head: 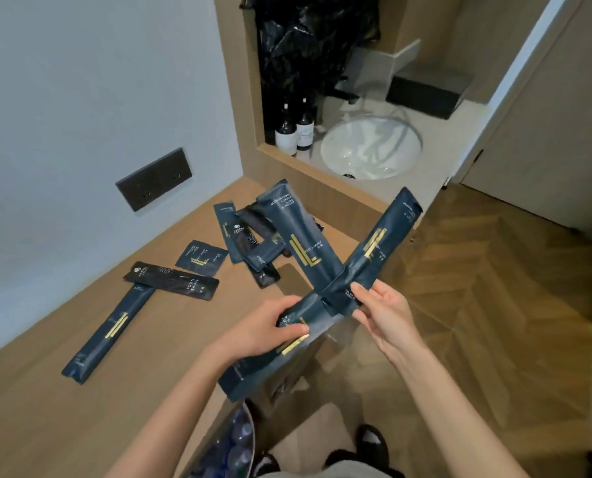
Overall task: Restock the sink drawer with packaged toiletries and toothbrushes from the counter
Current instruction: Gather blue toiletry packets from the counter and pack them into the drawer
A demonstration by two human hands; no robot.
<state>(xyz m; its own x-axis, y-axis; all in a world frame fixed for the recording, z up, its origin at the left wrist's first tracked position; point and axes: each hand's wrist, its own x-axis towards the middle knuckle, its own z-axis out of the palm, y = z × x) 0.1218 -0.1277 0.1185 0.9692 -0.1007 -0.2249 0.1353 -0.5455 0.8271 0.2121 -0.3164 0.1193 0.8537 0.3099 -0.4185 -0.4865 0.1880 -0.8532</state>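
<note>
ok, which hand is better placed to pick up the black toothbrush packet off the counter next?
Left, probably. The black toothbrush packet lies on the counter nearer the left hand; the right hand is farther, pinching the crossed navy packets. The left also grips a long navy packet.

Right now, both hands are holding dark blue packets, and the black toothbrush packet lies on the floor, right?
Not quite: the head view shows the black toothbrush packet lying on the wooden counter, not the floor. The left hand and right hand do hold dark blue packets.
</note>
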